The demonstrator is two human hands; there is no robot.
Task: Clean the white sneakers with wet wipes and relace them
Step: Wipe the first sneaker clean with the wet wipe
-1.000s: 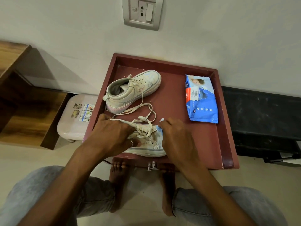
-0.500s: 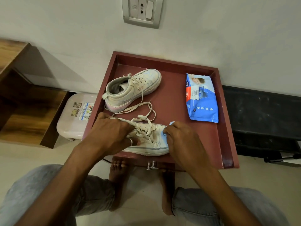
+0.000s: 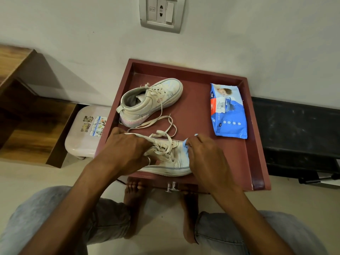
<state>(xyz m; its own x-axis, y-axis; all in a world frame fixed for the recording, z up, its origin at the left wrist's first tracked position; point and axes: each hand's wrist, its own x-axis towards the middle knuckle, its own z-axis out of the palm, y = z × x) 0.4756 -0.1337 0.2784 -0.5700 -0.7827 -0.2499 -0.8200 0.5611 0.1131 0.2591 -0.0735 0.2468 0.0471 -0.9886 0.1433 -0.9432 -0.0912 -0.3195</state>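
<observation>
Two white sneakers lie on a maroon tray-topped table (image 3: 195, 116). The near sneaker (image 3: 174, 161) sits at the front edge, toe to the right, laces loose. My left hand (image 3: 127, 150) grips its heel and lace area, covering the back half. My right hand (image 3: 204, 155) holds a pale blue wet wipe (image 3: 185, 144) pressed against the toe. The far sneaker (image 3: 149, 102) lies behind, toe pointing up-right, its lace (image 3: 158, 122) trailing toward the near shoe.
A blue wet wipes pack (image 3: 228, 111) lies on the table's right side. A pale plastic stool (image 3: 86, 131) stands left of the table, wooden shelving (image 3: 27, 116) beyond it. A black bench (image 3: 298, 133) is to the right. My bare feet (image 3: 134, 199) are under the front edge.
My right hand has slid the wipe back and forth over the near sneaker's toe, a little to the right and then back. My left hand keeps its hold.
</observation>
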